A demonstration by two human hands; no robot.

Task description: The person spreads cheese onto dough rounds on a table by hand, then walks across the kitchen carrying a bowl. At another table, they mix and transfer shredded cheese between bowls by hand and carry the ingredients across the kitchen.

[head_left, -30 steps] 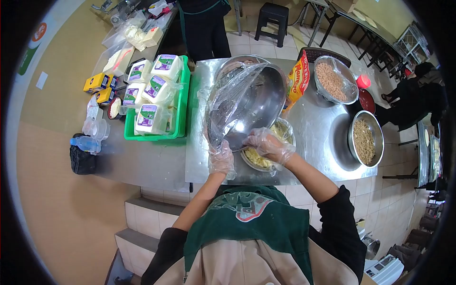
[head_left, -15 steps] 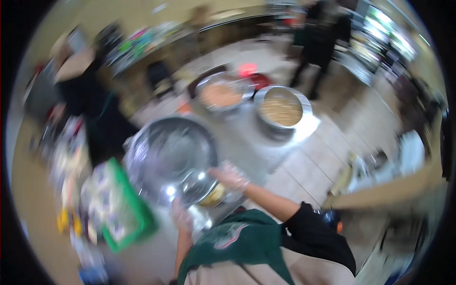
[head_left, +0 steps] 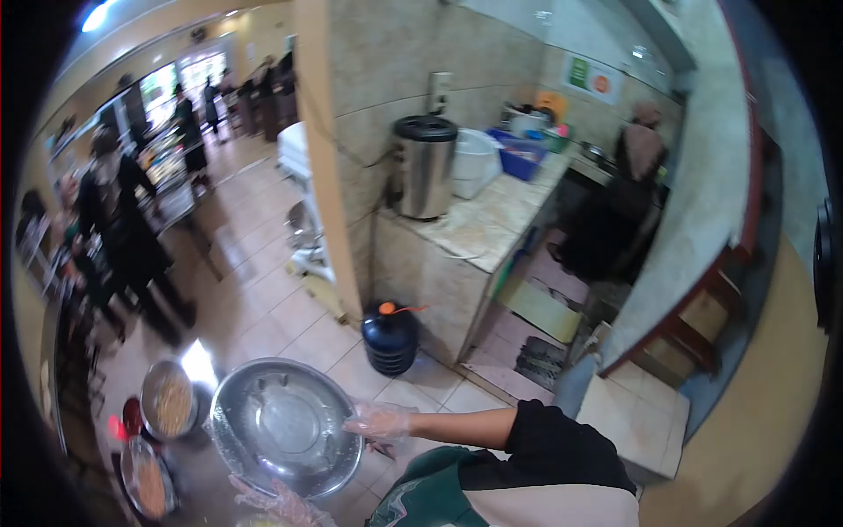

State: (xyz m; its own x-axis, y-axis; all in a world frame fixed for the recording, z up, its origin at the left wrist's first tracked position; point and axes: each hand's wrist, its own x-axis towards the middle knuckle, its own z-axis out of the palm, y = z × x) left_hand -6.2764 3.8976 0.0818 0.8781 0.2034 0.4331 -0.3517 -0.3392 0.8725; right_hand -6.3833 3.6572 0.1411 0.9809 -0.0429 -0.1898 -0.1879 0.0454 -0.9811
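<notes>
A large, wide metal basin (head_left: 285, 430) is in front of me, with wet-looking streaks and a few small bits inside. My right hand (head_left: 379, 422), in a clear plastic glove, grips its right rim. At the near rim is my left hand (head_left: 285, 505), also gloved, its fingers at the basin's edge and partly cut off by the frame. Something yellowish shows beside the left hand at the bottom edge, too cropped to name.
A pot of pale yellow food (head_left: 174, 404) and a bowl of orange food (head_left: 149, 487) stand on the metal table (head_left: 198, 492). A dark water jug (head_left: 389, 341) sits on the floor ahead. A steel drink dispenser (head_left: 423, 167) stands on the tiled counter (head_left: 492, 233). People are left and right.
My view has swung right, toward the counter and the side room. The basin has turned with me, away from the pot and bowl, with my hands still at its rim.
</notes>
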